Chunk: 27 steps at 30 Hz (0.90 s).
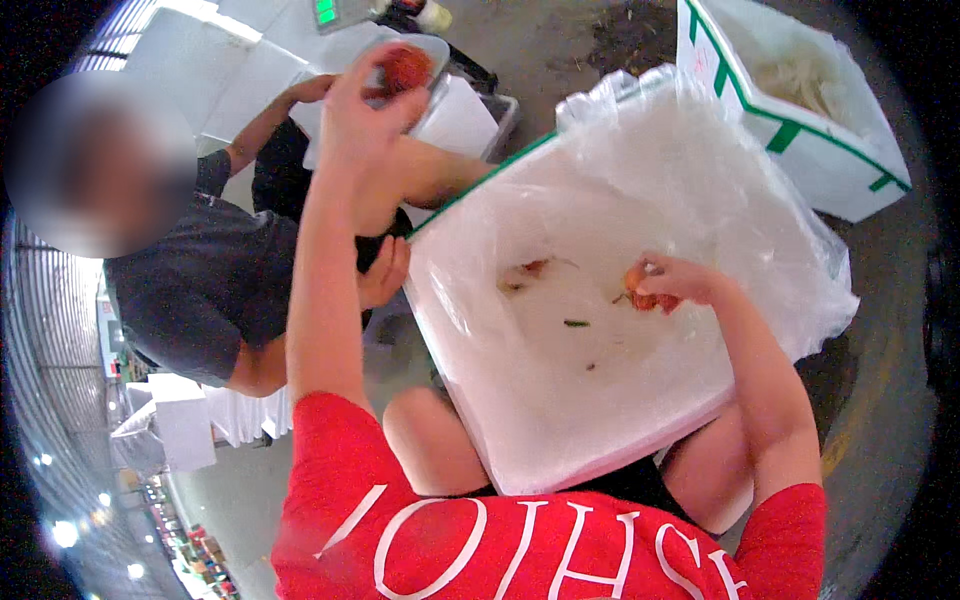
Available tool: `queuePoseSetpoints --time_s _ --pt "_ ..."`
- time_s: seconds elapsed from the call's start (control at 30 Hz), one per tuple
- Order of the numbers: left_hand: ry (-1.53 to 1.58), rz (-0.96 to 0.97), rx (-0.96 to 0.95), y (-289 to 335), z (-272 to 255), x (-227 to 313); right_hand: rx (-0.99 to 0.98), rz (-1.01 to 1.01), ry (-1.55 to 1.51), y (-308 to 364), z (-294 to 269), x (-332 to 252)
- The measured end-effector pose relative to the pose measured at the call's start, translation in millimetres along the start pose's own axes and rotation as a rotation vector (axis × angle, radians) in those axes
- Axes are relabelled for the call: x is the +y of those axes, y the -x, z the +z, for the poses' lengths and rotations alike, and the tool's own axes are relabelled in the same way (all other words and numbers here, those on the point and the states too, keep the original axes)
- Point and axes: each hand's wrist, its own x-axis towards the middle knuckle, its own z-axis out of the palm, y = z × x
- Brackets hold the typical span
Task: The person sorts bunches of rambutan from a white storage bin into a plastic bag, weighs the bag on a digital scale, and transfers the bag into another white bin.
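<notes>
My left hand (368,115) is stretched out to the far left, over a clear plastic tray (440,58). Its fingers curve round a red, bumpy clump of produce (405,70) whose kind I cannot make out. Inside a white foam box (560,430) lined with clear plastic, my right hand (682,280) closes on small orange-red pieces of produce (650,295). Left of that hand, a reddish-brown stringy scrap (525,275) lies on the box's bottom. A short green stem piece (577,323) and a dark speck (590,367) lie nearer to me.
A co-worker in a dark shirt (220,280) sits at the left, one hand (385,275) close to my box. A scale's green display (325,12) shows at the top. Another green-taped foam box (840,165) stands far right. Loose plastic lining (800,270) hangs over my box's right edge.
</notes>
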Motion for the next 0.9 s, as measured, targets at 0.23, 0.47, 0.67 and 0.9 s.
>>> queuePoseSetpoints --time_s 0.23,0.47,0.67,0.9 --pt "-0.569 0.109 -0.167 -58.7 -56.2 -131.7 -0.004 0.035 -0.214 -21.2 -13.9 -8.8" --pt "-0.008 -0.161 -0.717 176.9 23.5 -15.0 -0.072 -0.207 -0.167 11.6 10.0 -115.7" --pt "0.09 -0.323 -0.47 238.6 29.3 -37.2 0.002 -0.72 0.22 -47.9 57.8 -311.4" --pt "-0.078 -0.309 -0.66 235.8 45.4 -50.2 0.147 -0.921 0.433 -143.4 112.4 -419.2"
